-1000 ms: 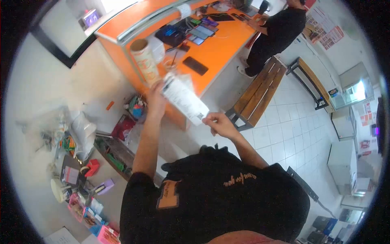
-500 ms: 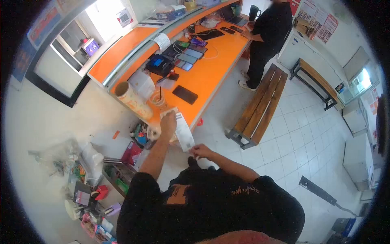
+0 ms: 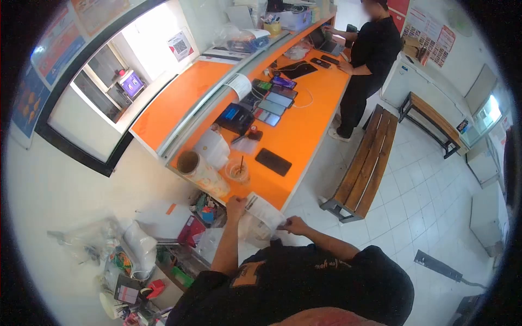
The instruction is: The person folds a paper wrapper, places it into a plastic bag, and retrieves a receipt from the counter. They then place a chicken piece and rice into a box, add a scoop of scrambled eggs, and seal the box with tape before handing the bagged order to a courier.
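A white printed paper slip [image 3: 265, 211] is stretched between my two hands at the near end of the orange counter. My left hand [image 3: 235, 207] is closed on the slip's left end, near the counter's corner. On the other side, my right hand [image 3: 295, 225] pinches the right end. Below the slip hangs a see-through plastic bag [image 3: 253, 229]; whether the slip is fixed to it I cannot make out. Close to my left hand stand a large roll of printed film [image 3: 205, 175] and a clear plastic cup [image 3: 237, 170] with a straw. A dark phone [image 3: 273, 162] lies beyond them.
The orange counter [image 3: 304, 138] bears a black card terminal [image 3: 235, 118], several phones and a laptop [image 3: 322, 43]. A person in black [image 3: 375, 49] stands at its far end. A wooden bench [image 3: 363, 165] is on the right; bags and boxes crowd the lower left.
The slip has swung from hanging lengthwise to lying across between my hands, and the clear bag shows below it. My view has shifted. The other person has raised an arm towards the laptop.
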The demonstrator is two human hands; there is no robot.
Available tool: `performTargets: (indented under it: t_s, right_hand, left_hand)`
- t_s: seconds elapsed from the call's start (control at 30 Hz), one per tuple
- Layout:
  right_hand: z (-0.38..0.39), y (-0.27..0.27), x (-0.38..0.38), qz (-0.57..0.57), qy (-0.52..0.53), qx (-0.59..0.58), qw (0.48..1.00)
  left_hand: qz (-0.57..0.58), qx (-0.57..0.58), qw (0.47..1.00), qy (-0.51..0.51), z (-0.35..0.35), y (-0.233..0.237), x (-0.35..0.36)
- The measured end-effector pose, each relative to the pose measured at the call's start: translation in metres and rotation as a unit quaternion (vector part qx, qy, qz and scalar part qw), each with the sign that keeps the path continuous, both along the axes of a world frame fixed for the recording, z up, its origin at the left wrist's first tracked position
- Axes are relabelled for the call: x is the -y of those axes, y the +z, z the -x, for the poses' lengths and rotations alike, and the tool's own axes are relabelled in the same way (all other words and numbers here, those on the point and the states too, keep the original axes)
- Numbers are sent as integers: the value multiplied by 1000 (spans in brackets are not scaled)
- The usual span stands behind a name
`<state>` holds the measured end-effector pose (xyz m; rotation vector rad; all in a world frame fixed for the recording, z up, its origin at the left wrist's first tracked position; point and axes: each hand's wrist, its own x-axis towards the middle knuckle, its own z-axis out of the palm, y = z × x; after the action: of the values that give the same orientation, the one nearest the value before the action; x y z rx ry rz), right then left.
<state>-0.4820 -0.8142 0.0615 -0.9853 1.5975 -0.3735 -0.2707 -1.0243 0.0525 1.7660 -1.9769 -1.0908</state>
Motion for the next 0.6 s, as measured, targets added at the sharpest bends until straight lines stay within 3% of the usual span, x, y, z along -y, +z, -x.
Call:
performTargets:
  t_s: [0.07,0.13,0.2,0.27,0.3,0.4,0.47,0.53,0.6]
  right_hand:
    - [-3,-36,-8,5,-103,187,977]
    - [-3,-66,-17,-22,-194,395,898]
    - [-7,-85,-23,-27,-299,431,851]
    - [-9,-70,-23,-48,-411,414,811]
    - [-12,-63,-14,-62,-446,293,843]
    - [26,-103,-30,104,-455,304,831]
    - [50,-23,-31,80,-421,331,841]
    - [90,15,-51,34,-360,274,891]
    - [127,68,-62,72,-364,321,871]
  left_hand:
    - [-77,-61,995,-5,-4,0,7]
    - [-196,-125,972,-13,-16,5,6]
    - [-352,-194,915,-39,-33,22,-3]
    - [-442,-222,869,-17,-43,18,-17]
    - [-487,-231,843,-9,-51,13,-24]
    - [-748,-330,573,-59,-58,-35,-41]
    - [-736,-370,566,16,-26,-59,-68]
    - [-760,-449,455,-114,17,-32,-74]
    - [-516,-354,735,-261,63,66,-77]
